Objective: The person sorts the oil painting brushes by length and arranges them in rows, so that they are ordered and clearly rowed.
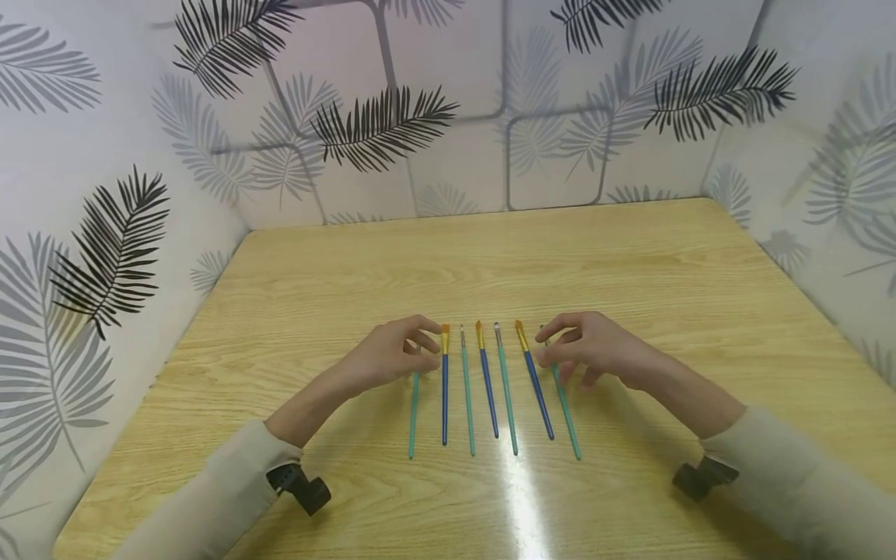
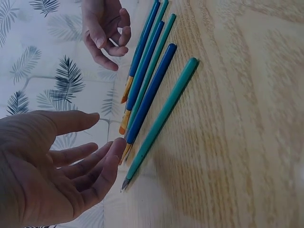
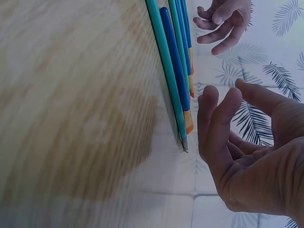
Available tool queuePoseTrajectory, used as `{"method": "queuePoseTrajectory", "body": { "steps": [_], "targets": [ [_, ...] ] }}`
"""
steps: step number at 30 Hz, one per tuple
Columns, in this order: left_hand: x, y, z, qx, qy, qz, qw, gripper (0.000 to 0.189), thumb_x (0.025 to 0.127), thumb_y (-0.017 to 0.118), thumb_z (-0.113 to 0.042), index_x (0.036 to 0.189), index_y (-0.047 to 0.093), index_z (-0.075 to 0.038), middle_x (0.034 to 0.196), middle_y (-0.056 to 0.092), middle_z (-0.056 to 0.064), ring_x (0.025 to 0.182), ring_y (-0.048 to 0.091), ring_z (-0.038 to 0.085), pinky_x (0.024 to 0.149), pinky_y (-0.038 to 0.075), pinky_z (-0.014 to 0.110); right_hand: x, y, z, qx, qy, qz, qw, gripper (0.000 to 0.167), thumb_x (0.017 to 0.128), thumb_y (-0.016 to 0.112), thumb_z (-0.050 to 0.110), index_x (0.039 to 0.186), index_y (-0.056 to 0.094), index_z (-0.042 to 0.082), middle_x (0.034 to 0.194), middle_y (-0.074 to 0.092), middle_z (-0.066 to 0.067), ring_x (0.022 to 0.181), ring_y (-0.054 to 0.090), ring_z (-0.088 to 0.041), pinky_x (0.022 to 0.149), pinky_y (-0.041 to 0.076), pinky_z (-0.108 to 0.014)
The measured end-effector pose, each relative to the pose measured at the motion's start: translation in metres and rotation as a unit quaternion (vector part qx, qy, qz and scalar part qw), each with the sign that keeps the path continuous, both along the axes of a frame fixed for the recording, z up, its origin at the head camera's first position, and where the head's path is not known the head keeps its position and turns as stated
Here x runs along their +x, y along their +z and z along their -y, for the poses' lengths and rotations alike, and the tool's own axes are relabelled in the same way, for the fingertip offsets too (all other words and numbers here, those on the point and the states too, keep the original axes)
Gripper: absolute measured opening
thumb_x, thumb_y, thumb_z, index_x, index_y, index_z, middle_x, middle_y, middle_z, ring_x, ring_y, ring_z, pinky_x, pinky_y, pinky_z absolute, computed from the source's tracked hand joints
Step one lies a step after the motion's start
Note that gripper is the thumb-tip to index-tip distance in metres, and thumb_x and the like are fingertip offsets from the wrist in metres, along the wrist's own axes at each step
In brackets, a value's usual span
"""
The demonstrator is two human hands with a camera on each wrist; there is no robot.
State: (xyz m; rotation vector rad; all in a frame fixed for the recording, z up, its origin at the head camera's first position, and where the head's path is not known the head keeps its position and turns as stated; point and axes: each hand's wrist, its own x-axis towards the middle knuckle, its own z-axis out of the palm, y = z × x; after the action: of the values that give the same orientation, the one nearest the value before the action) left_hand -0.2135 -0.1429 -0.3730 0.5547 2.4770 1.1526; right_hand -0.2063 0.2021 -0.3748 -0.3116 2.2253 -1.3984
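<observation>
Flanking seven paintbrushes (image 1: pixel 488 381), teal alternating with blue, on wooden counter (image 1: pixel 350 272): left hand (image 1: pixel 393 350), right hand (image 1: pixel 595 346), both released.

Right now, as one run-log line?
left hand: holds nothing | right hand: holds nothing | seven paintbrushes: in a row on table, alternating teal and blue

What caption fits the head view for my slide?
Left hand and right hand at opposite ends of a row of seven paintbrushes on a wood-grained table.
</observation>
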Motion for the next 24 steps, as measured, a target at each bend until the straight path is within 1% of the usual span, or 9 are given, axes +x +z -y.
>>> {"method": "queuePoseTrajectory", "body": {
  "steps": [5, 8, 11, 15, 21, 24],
  "targets": [
    [-0.001, -0.002, -0.001, -0.005, 0.008, 0.004, 0.9999, 0.048, 0.099, 0.072, -0.019, 0.143, 0.057, -0.006, 0.119, 0.073, 0.009, 0.085, 0.075, 0.021, 0.08, 0.06, 0.037, -0.001, -0.002, 0.004, 0.005, -0.004, -0.003, 1.0, 0.05, 0.094, 0.075, 0.025, 0.134, 0.06, -0.001, 0.109, 0.073, -0.019, 0.075, 0.072, -0.027, 0.051, 0.054, -0.029],
    [-0.001, -0.003, -0.003, -0.011, 0.01, 0.012, 0.9998, 0.049, 0.099, 0.072, -0.019, 0.143, 0.057, -0.004, 0.116, 0.073, 0.011, 0.079, 0.074, 0.021, 0.078, 0.061, 0.039, -0.002, -0.003, 0.006, 0.009, -0.007, -0.004, 0.9999, 0.05, 0.094, 0.076, 0.025, 0.133, 0.06, -0.001, 0.111, 0.072, -0.019, 0.074, 0.072, -0.027, 0.049, 0.052, -0.027],
    [-0.001, -0.003, -0.006, -0.023, 0.017, 0.017, 0.9994, 0.049, 0.098, 0.073, -0.02, 0.141, 0.057, -0.003, 0.114, 0.072, 0.011, 0.076, 0.074, 0.021, 0.075, 0.061, 0.038, -0.003, -0.005, 0.007, 0.012, -0.009, -0.006, 0.9999, 0.052, 0.093, 0.077, 0.027, 0.134, 0.059, -0.001, 0.113, 0.072, -0.019, 0.075, 0.073, -0.028, 0.047, 0.05, -0.026],
    [-0.001, -0.002, -0.01, -0.038, 0.03, 0.015, 0.9987, 0.048, 0.097, 0.074, -0.02, 0.14, 0.059, -0.004, 0.11, 0.071, 0.009, 0.074, 0.073, 0.019, 0.073, 0.059, 0.036, -0.004, -0.006, 0.009, 0.013, -0.013, -0.008, 0.9998, 0.055, 0.093, 0.077, 0.028, 0.135, 0.058, -0.002, 0.114, 0.072, -0.018, 0.074, 0.073, -0.027, 0.045, 0.049, -0.026],
    [0.0, -0.003, -0.015, -0.049, 0.035, 0.008, 0.9981, 0.049, 0.095, 0.076, -0.018, 0.138, 0.06, -0.001, 0.106, 0.073, 0.01, 0.069, 0.072, 0.02, 0.072, 0.058, 0.033, -0.004, -0.007, 0.012, 0.016, -0.018, 0.001, 0.9997, 0.051, 0.093, 0.077, 0.026, 0.132, 0.059, -0.001, 0.112, 0.073, -0.016, 0.071, 0.073, -0.025, 0.045, 0.046, -0.024],
    [0.001, -0.003, -0.018, -0.059, 0.039, 0.005, 0.9975, 0.049, 0.094, 0.077, -0.018, 0.137, 0.061, 0.0, 0.103, 0.075, 0.01, 0.066, 0.071, 0.019, 0.07, 0.057, 0.032, -0.003, -0.008, 0.014, 0.018, -0.017, 0.001, 0.9997, 0.051, 0.093, 0.077, 0.026, 0.131, 0.058, -0.002, 0.111, 0.073, -0.015, 0.069, 0.071, -0.024, 0.046, 0.045, -0.024]
  ]
}}
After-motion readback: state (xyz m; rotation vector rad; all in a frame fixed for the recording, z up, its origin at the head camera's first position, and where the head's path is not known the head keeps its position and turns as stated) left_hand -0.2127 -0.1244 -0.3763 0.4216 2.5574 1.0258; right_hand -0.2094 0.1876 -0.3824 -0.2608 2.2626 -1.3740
